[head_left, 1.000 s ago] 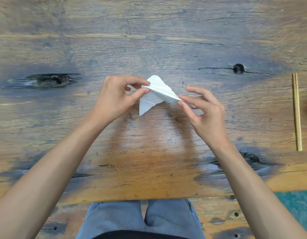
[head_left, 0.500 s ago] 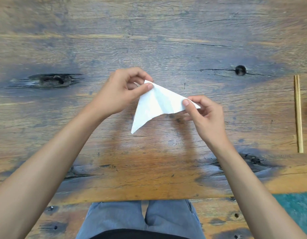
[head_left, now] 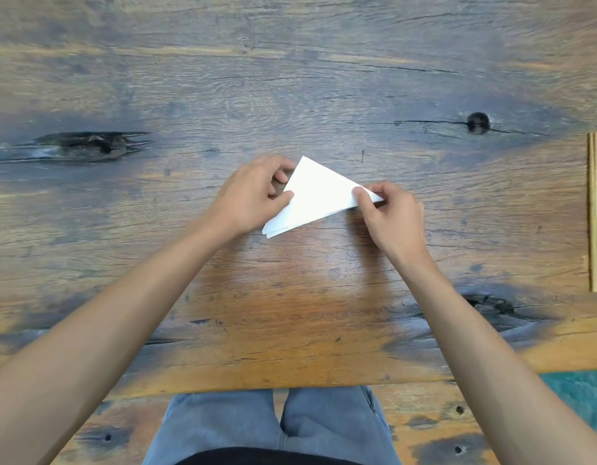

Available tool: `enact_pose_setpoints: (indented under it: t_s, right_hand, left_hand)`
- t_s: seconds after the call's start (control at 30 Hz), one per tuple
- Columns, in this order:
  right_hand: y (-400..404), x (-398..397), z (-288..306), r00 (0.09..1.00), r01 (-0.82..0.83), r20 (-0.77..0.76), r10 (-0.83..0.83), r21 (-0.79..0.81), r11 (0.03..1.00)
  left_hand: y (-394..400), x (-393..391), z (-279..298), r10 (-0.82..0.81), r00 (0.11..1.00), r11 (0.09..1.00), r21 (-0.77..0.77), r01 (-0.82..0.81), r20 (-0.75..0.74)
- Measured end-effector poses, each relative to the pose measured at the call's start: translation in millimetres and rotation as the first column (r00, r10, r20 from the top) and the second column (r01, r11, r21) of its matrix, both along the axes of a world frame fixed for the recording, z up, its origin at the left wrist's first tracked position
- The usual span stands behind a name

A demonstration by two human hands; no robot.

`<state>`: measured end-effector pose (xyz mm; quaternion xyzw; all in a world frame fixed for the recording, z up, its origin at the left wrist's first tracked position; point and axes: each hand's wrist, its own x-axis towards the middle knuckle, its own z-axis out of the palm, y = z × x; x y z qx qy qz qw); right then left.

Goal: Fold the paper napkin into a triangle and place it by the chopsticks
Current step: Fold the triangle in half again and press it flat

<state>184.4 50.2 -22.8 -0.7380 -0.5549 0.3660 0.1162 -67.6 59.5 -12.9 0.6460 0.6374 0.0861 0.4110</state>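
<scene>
At the centre of the frame a white paper napkin [head_left: 318, 196] is folded into a triangle, with one corner pointing toward the top of the frame, one toward the right and one toward the lower left, where the layered edges fan apart slightly. Whether it lies flat on the wooden table [head_left: 290, 78] or is held just above it cannot be told. The left hand [head_left: 253, 193] sits at the napkin's left edge, its thumb pressed against the paper and its fingers curled in beside and behind that edge, so it pinches the napkin there. The right hand [head_left: 391, 213] holds the right corner, with the thumb on top of the paper and the index finger curled over it, the other fingers folded underneath; the tip of the corner pokes out past the fingers. Both bare forearms reach in from the lower corners of the frame. A pair of light wooden chopsticks [head_left: 594, 213] lies side by side at the far right edge of the frame, running from top to bottom, well apart from the napkin. The table is worn, with a dark split knot [head_left: 85, 146] at the left and a small dark hole [head_left: 478, 122] at the upper right. Below the table's near edge, grey jeans [head_left: 273, 427] show at the bottom centre, and a patch of green floor [head_left: 582, 394] shows at the lower right.
</scene>
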Motion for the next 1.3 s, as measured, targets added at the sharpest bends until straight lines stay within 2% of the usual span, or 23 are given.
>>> enact_pose_setpoints:
  t_s: [0.07, 0.2, 0.27, 0.4, 0.53, 0.7, 1.3]
  right_hand:
    - [0, 1, 4, 0.990, -0.066, 0.130, 0.059, 0.049, 0.997]
    - [-3, -1, 7, 0.978, -0.114, 0.185, 0.099, 0.073, 0.991]
    - [-6, -1, 7, 0.964, -0.195, 0.208, 0.166, 0.129, 0.972]
    - [-11, -1, 0, 0.897, -0.418, 0.241, 0.371, 0.188, 0.889]
    - [-12, -2, -6, 0.843, -0.529, 0.233, 0.485, 0.194, 0.826]
    - [-10, 0, -9, 0.827, -0.561, 0.192, 0.528, 0.225, 0.797]
    - [-16, -1, -14, 0.817, -0.576, 0.198, 0.541, 0.230, 0.785]
  left_hand:
    - [-10, 3, 3, -0.003, 0.999, 1.000, 0.019, 0.003, -0.038]
    - [-35, 13, 7, -0.044, 0.985, 0.999, 0.005, 0.046, -0.168]
    - [-48, 16, 6, -0.054, 0.971, 0.998, 0.025, 0.061, -0.234]
    - [-65, 18, 3, -0.002, 0.966, 0.996, 0.082, 0.024, -0.260]
    - [-71, 20, 0, 0.029, 0.965, 0.989, 0.146, 0.009, -0.261]
    - [-75, 20, -2, 0.059, 0.961, 0.974, 0.226, 0.004, -0.270]
    - [-86, 23, -11, 0.105, 0.937, 0.946, 0.324, 0.009, -0.332]
